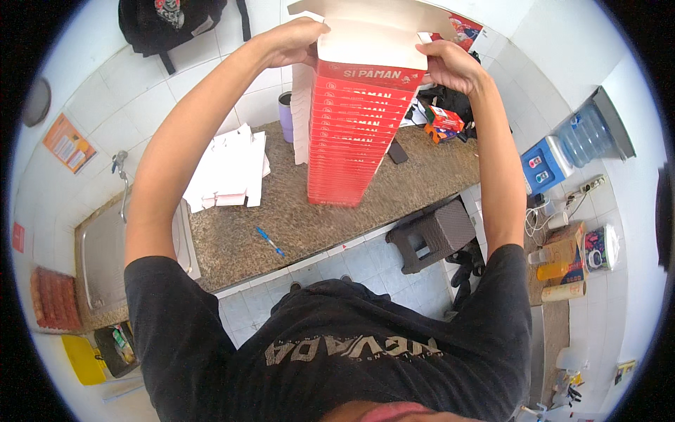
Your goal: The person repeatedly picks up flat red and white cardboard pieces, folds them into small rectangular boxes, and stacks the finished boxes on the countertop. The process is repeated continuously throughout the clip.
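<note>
a slim blue pen (270,241) lies on the speckled brown counter (225,246); a black fabric backpack (144,32) hangs against white tiles (144,95).

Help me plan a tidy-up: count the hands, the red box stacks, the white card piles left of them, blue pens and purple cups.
Hands: 2 (left hand, right hand)
Red box stack: 1
White card pile: 1
Blue pen: 1
Purple cup: 1
Total: 6
</note>
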`<state>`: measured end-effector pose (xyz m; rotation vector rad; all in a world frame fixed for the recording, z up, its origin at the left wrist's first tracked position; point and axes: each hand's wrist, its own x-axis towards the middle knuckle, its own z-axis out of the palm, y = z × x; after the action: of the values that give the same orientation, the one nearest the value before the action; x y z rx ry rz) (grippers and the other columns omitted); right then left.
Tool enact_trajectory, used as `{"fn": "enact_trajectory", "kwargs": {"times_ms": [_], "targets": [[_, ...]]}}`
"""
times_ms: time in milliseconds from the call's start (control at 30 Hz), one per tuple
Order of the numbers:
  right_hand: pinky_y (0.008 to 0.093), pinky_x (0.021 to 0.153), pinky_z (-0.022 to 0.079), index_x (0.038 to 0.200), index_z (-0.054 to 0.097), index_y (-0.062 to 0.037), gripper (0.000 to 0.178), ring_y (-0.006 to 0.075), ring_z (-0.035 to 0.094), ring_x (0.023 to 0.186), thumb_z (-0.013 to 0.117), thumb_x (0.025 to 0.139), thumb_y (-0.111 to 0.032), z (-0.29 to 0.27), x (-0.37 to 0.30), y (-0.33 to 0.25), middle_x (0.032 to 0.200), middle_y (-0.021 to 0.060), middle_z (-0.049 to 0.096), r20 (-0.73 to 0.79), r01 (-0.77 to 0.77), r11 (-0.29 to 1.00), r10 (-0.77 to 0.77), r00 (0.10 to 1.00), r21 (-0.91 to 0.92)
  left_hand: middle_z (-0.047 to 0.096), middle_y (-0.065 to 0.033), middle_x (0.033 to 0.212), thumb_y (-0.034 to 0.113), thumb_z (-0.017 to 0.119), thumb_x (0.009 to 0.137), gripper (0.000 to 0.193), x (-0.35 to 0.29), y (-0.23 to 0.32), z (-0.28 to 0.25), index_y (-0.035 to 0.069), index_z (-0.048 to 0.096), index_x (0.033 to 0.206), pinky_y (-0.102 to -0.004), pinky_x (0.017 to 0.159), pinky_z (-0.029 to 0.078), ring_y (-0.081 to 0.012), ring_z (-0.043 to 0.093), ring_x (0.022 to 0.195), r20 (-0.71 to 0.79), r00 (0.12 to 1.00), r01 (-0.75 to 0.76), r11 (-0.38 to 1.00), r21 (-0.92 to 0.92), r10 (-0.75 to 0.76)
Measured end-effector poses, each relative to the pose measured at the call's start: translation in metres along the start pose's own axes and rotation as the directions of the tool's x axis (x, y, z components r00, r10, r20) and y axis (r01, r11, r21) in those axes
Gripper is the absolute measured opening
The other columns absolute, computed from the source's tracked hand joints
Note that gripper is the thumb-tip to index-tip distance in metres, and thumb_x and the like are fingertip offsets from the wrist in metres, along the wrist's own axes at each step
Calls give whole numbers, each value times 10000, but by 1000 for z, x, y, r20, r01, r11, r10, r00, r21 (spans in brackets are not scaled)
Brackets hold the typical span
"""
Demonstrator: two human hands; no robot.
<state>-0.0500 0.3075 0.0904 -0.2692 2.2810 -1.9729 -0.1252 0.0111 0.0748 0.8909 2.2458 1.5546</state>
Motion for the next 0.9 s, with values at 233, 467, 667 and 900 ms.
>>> {"fn": "enact_trajectory", "kwargs": {"times_ms": [233,467,667,900], "targets": [[670,1012,517,1478,295,110,472,410,516,1358,406,1073,-108,-7,-3,-3,1486,320,438,56,-37,996,32,998,81,459,-338,1471,334,193,1124,611,3,4,4,-133,308,1500,-604,1167,407,-443,471,1388,-19,1000,25,1000,-6,-25],[495,955,597,1420,414,88,462,307,648,1204,458,1037,-166,16,5,-9,1345,224,603,-126,-141,926,103,987,-350,462,-366,1456,369,206,1126,649,25,-22,-10,-157,309,1492,-580,1129,465,-452,499,1359,-66,997,38,996,85,-33],[417,794,617,1243,612,52,351,222,718,974,544,961,-147,14,38,11,1167,141,697,-334,-276,744,75,940,-609,513,-363,1410,345,276,1118,620,39,-25,-11,-171,408,1436,-557,1093,507,-453,543,1318,-52,995,89,977,193,-80],[440,603,595,1057,662,73,324,259,713,699,584,886,-191,-10,63,29,911,169,721,-415,-385,589,91,905,-711,542,-338,1396,296,377,1087,565,27,-7,2,-167,465,1399,-538,1052,542,-423,614,1246,-21,999,37,949,312,-32]]}}
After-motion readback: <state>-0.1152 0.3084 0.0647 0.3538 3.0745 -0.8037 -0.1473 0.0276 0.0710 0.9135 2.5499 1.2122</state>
